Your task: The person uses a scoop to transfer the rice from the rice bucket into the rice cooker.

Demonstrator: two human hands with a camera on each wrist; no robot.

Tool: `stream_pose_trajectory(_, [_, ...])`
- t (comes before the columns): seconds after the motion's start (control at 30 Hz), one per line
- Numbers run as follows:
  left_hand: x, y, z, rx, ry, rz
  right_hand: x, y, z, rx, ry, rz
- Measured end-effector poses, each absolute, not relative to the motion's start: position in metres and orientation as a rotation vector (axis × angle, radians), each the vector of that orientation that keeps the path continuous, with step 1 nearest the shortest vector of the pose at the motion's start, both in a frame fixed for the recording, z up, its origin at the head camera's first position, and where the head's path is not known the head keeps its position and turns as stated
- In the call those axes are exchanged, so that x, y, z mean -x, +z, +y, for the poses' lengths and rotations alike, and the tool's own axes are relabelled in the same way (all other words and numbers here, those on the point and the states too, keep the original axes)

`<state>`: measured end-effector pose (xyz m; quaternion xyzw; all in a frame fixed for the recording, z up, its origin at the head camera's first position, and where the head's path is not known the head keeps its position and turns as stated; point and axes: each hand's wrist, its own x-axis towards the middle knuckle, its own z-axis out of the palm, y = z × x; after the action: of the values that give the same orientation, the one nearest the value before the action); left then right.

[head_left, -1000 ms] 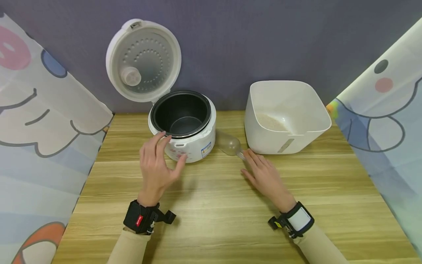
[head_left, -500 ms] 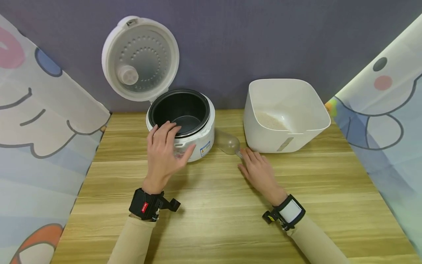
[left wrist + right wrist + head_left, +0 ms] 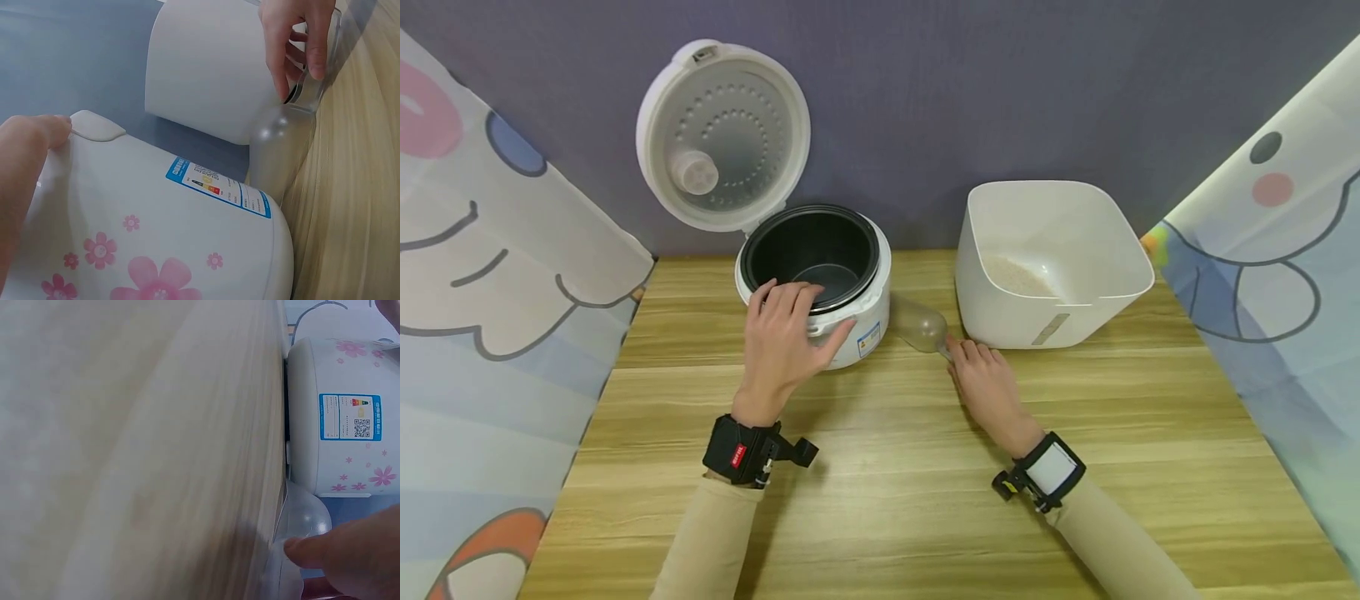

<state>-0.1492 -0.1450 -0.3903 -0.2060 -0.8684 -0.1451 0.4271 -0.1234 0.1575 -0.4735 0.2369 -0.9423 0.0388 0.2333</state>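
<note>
In the head view my right hand [image 3: 985,387] pinches the handle of a clear plastic scoop [image 3: 921,325] lying on the table. In the left wrist view, fingers and thumb reach down around the handle of that scoop [image 3: 281,144]. My left hand [image 3: 784,342] rests at the front rim of a white rice cooker [image 3: 868,325], fingers over the rim and thumb spread towards its front. The cooker's lid [image 3: 730,137] stands raised, and its black inner pot [image 3: 831,275] shows nothing inside. The scoop's bowl sits close beside the cooker.
A white open bin [image 3: 1037,325] with some rice [image 3: 1017,277] in it stands right of the scoop. Behind is a grey wall [image 3: 925,100]; printed cloth panels [image 3: 1292,250] line both sides. Wooden table [image 3: 880,500] lies in front.
My left hand has moved right and forward over the cooker's front rim. The fingers of my right hand, earlier straighter, have closed around the scoop's handle.
</note>
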Motion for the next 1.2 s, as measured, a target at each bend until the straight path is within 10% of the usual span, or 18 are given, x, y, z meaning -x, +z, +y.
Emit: stream_pose_trajectory(1.2, [0.158,-0.396,-0.141,0.504,-0.272,-2.159,0.117,-0.457,0.155,-0.506,0.671,-2.807])
